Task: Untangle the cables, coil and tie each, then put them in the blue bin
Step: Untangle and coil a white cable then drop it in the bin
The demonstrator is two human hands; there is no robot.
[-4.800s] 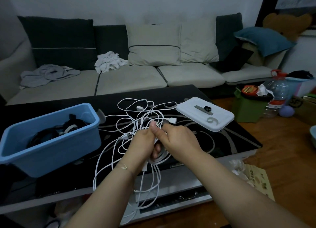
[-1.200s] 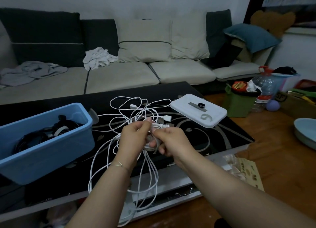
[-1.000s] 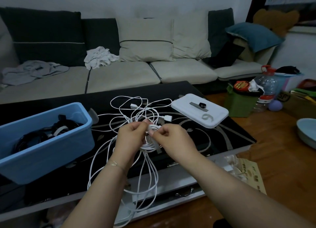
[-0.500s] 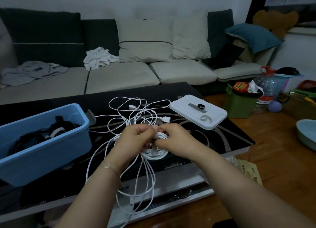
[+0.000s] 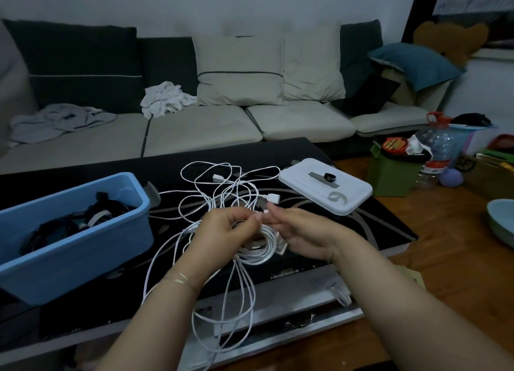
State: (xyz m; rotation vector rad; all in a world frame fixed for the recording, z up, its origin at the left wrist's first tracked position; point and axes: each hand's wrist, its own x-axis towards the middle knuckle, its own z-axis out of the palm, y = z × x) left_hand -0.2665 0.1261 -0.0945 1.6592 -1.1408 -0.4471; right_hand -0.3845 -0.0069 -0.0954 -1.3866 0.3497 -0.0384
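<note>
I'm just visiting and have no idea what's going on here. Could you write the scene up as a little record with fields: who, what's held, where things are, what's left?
who: a person, seen from a head camera
left hand: holds the coiled white cable
right hand: pinches the same coil at its top
loose cables: white, tangled on the black table, some hanging over its front edge
blue bin: on the table's left, dark cables already inside
white lid: on the table's right, small items on it
left to do: coil not yet in the bin
</note>
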